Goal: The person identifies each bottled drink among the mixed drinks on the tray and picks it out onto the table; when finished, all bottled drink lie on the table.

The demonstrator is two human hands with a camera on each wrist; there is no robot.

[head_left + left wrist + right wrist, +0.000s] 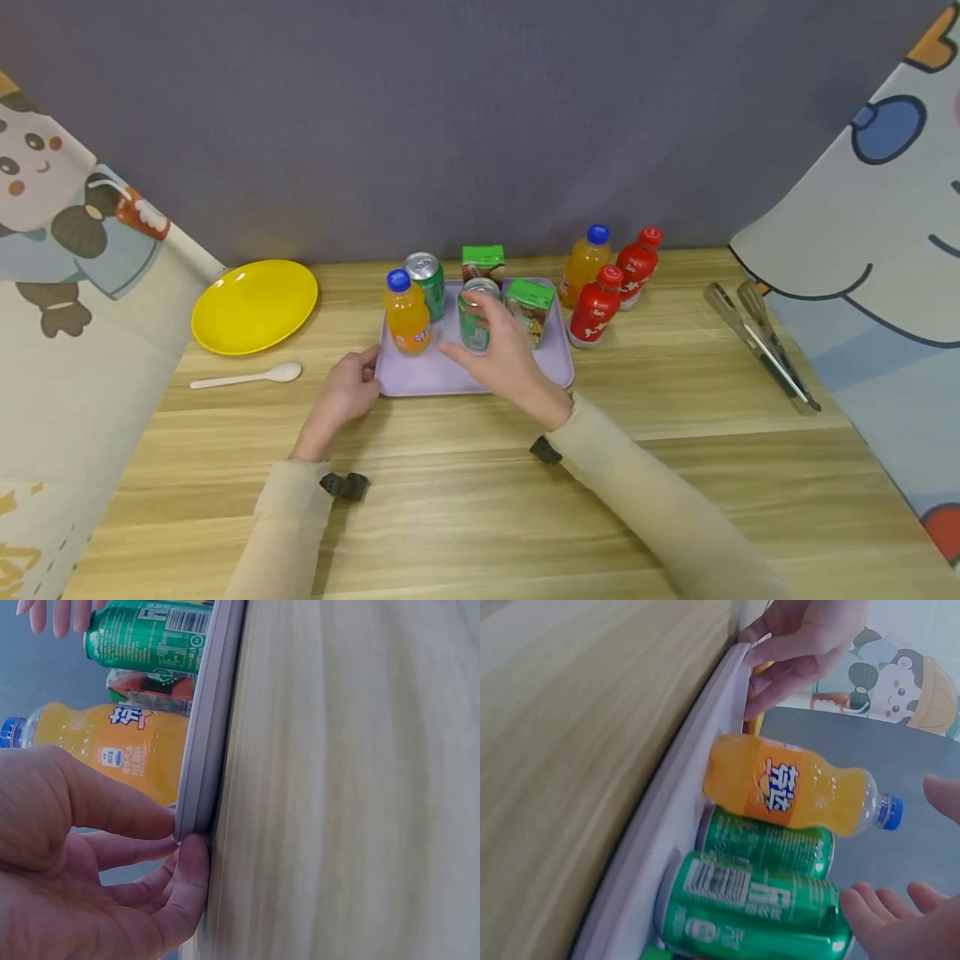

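A light purple tray (442, 379) lies on the table, its front left corner pinched between the thumb and fingers of my left hand (351, 387). On it stand an orange soda bottle (407, 321) with a blue cap, a green can (474, 331), a second green can (433, 292) behind the bottle, and a green-topped drink carton (529, 310). Another carton (483, 260) shows at the tray's back. My right hand (510, 358) reaches over the tray with thumb and fingers spread. In the right wrist view its fingertips (862, 907) are right at the nearer can's top (846, 930), the thumb well apart.
Just right of the tray stand an orange bottle (581, 271) and two red bottles (595, 310). Metal tongs (772, 354) lie at the far right. To the left are a yellow plate (255, 308) and a white spoon (247, 377). A grey backdrop (480, 125) rises behind.
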